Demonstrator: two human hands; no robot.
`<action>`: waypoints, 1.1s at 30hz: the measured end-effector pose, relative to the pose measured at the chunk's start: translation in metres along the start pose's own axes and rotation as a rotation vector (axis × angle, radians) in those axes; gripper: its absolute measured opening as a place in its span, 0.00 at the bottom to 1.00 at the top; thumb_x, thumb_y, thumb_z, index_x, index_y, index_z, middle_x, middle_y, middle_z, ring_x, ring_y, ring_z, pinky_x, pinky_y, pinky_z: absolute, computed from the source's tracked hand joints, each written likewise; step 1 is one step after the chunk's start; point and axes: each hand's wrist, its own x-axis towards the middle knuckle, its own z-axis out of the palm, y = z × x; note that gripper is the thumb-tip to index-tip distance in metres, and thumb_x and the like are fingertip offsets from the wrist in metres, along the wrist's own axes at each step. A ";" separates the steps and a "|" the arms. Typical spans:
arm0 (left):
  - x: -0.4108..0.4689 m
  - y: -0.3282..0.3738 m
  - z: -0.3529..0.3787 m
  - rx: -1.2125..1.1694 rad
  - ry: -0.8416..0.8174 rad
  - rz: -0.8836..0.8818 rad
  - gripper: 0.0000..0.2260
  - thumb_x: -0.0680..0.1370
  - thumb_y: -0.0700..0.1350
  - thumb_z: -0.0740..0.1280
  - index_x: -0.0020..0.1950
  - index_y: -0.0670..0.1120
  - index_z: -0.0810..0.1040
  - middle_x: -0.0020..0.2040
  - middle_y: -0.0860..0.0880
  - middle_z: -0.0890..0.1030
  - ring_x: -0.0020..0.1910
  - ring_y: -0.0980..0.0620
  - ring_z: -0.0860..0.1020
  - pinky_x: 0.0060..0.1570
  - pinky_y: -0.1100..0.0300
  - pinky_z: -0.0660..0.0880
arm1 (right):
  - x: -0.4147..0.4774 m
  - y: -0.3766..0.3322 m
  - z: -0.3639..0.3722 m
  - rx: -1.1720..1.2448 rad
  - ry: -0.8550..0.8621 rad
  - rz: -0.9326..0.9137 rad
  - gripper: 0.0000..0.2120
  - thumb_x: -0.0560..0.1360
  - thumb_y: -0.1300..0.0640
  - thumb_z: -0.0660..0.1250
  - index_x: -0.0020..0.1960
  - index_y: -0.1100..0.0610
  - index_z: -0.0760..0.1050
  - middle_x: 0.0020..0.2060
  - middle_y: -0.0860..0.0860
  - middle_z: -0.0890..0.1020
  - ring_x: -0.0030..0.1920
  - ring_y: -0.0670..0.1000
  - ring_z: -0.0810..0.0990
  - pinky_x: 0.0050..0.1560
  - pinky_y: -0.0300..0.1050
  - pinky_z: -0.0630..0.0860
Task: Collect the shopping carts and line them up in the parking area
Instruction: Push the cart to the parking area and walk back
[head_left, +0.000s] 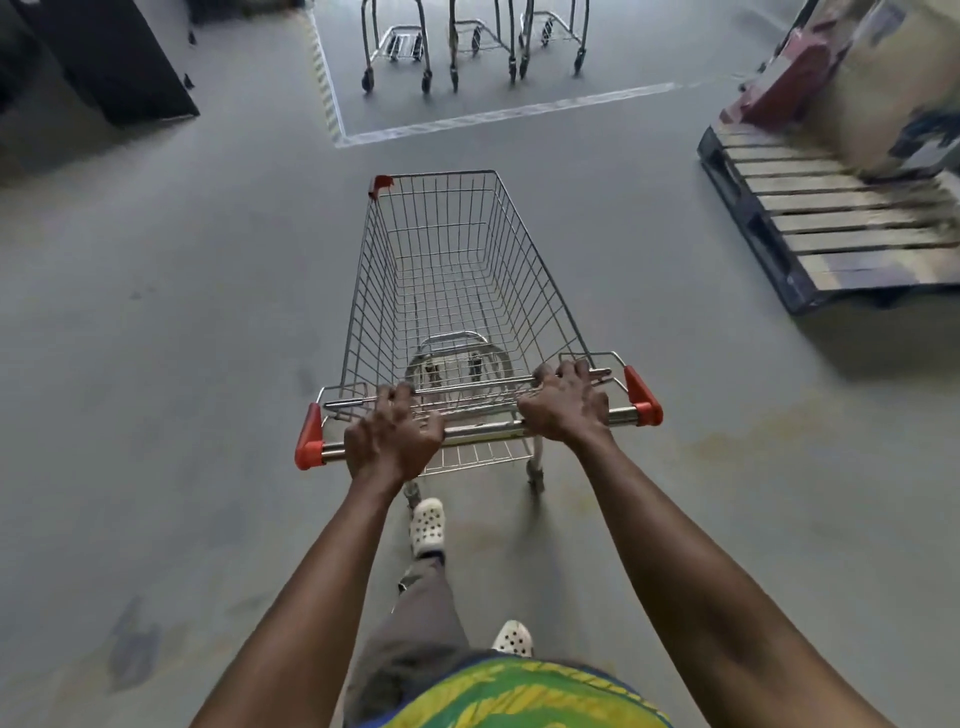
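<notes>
The handle bar (478, 431) of a wire shopping cart (452, 280) was gripped by the left hand (392, 439) and right hand (566, 405), fingers curled around it. The cart was positioned on the grey floor (182, 312), short of the white-lined parking area (509, 111), where 3 parked carts (472, 47) were lined up side by side. A wooden pallet (831, 218) was seen at the right.

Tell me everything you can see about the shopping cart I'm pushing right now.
The shopping cart is a silver wire-mesh basket, empty, upright on the grey floor. Its metal handlebar has red end caps, and one red bumper shows on the front left corner. The left hand and right hand both grip the handlebar. Rear wheels show beneath. It points toward the white-lined parking area, where parked carts stand, but sits short of the line.
</notes>
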 end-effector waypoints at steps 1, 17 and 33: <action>0.023 -0.005 -0.001 -0.007 0.003 -0.003 0.23 0.76 0.63 0.62 0.67 0.53 0.72 0.61 0.47 0.77 0.49 0.42 0.80 0.41 0.55 0.66 | 0.019 -0.009 -0.003 0.008 0.018 -0.002 0.28 0.75 0.40 0.59 0.72 0.51 0.69 0.67 0.56 0.70 0.69 0.57 0.63 0.55 0.55 0.73; 0.368 -0.050 -0.036 0.036 -0.062 0.164 0.22 0.75 0.59 0.61 0.68 0.56 0.72 0.64 0.50 0.78 0.50 0.42 0.81 0.44 0.53 0.69 | 0.262 -0.130 -0.067 0.220 0.153 0.231 0.31 0.78 0.34 0.54 0.71 0.53 0.71 0.70 0.58 0.69 0.73 0.56 0.61 0.64 0.59 0.67; 0.691 0.133 -0.005 -0.043 -0.129 0.271 0.24 0.75 0.59 0.63 0.71 0.57 0.73 0.69 0.52 0.75 0.55 0.44 0.81 0.44 0.55 0.67 | 0.570 -0.029 -0.206 0.286 0.256 0.400 0.31 0.73 0.36 0.54 0.65 0.52 0.78 0.65 0.58 0.76 0.70 0.58 0.66 0.63 0.57 0.68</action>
